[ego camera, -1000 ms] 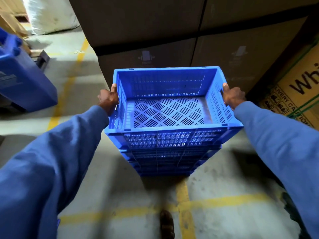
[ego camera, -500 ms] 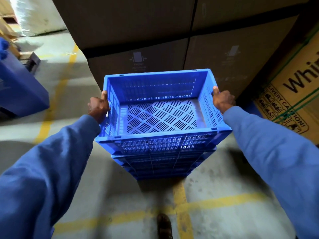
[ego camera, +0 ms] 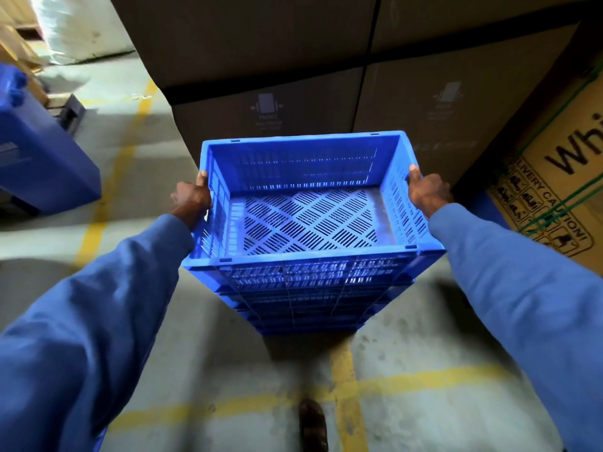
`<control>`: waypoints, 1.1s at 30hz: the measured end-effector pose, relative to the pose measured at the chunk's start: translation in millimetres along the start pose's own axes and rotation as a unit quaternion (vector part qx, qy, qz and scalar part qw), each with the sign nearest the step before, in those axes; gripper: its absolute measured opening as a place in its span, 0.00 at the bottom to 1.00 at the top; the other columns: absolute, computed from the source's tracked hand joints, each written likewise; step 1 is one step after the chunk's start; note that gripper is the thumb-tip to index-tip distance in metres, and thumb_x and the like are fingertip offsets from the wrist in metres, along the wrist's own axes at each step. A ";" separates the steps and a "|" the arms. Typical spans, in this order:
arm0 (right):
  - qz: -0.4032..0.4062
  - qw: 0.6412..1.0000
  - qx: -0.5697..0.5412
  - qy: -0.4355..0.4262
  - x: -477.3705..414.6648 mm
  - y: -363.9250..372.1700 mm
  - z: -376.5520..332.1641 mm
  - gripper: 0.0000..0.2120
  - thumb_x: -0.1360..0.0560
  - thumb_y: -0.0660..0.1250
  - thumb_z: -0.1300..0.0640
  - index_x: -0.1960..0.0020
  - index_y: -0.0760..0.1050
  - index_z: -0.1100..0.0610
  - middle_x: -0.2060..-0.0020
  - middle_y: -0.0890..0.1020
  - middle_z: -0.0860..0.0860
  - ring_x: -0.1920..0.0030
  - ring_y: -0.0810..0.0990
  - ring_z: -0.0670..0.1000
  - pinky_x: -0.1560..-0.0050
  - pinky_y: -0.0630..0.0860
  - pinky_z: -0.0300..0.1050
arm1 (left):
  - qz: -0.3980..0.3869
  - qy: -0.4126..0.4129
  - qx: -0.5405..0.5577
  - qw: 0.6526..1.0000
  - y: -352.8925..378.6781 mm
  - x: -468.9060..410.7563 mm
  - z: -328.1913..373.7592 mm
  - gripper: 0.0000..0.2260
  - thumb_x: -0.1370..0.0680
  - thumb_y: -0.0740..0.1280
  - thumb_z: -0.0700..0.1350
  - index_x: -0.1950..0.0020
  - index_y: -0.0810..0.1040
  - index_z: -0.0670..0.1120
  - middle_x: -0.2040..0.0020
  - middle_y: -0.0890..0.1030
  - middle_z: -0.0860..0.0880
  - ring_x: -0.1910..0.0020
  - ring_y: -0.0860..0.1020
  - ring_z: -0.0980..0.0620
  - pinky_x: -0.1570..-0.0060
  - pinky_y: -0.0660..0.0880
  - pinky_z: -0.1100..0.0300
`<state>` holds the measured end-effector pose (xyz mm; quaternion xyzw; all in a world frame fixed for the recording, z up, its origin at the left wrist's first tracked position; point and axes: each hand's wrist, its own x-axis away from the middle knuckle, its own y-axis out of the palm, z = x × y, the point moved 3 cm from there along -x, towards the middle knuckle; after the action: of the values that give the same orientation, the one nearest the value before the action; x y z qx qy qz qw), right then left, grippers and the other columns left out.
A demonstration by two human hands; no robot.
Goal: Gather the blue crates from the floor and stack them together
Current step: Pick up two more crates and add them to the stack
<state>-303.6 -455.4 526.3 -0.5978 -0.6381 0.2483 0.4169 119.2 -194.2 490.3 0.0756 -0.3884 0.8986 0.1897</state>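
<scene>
A blue slotted crate (ego camera: 306,223) sits on top of a stack of blue crates (ego camera: 303,308) that stands on the concrete floor in front of me. My left hand (ego camera: 191,202) grips the top crate's left wall, thumb over the rim. On the right wall my right hand (ego camera: 425,192) holds the same crate, thumb on the rim too. The top crate is empty and lines up with the ones below. Both arms wear blue sleeves.
Large brown cartons (ego camera: 293,76) stand close behind the stack. A printed yellow carton (ego camera: 554,197) is at the right. A big blue bin (ego camera: 39,158) stands at the left. Yellow floor lines (ego camera: 342,396) cross under me, with my shoe (ego camera: 313,425) at the bottom.
The top crate has come down slightly and now sits level on the stack. Both hands kept their hold on its side walls. My view shifted a little.
</scene>
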 end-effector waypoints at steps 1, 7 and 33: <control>0.002 1.000 0.004 0.001 0.6 0.1 1.4 0.37 0.19 0.52 0.35 0.32 0.72 0.67 0.32 0.74 0.66 0.33 0.72 0.66 0.34 0.69 0.56 | -0.002 -0.001 -0.005 1.000 0.2 2.1 -0.1 0.38 0.30 0.56 0.74 0.49 0.82 0.40 0.49 0.83 0.38 0.49 0.81 0.37 0.44 0.77 0.46; 0.013 1.000 0.009 0.007 1.5 0.6 6.5 0.36 0.19 0.52 0.35 0.32 0.72 0.66 0.32 0.74 0.66 0.33 0.72 0.66 0.35 0.69 0.56 | -0.007 0.009 -0.013 1.000 1.1 12.1 6.0 0.37 0.27 0.56 0.72 0.49 0.82 0.38 0.50 0.84 0.38 0.49 0.80 0.38 0.53 0.72 0.51; 0.119 0.957 -0.116 -0.237 139.6 32.5 -99.4 0.31 0.25 0.49 0.28 0.42 0.75 0.51 0.48 0.82 0.52 0.45 0.79 0.58 0.49 0.74 0.52 | 0.071 0.189 0.044 0.978 -61.0 114.0 53.7 0.28 0.22 0.55 0.68 0.56 0.78 0.44 0.54 0.82 0.42 0.53 0.79 0.39 0.55 0.76 0.50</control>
<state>-194.4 -332.7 585.2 -0.6376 -0.6673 0.3548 0.1494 38.5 -162.8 600.3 -0.1149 -0.3099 0.9241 0.1920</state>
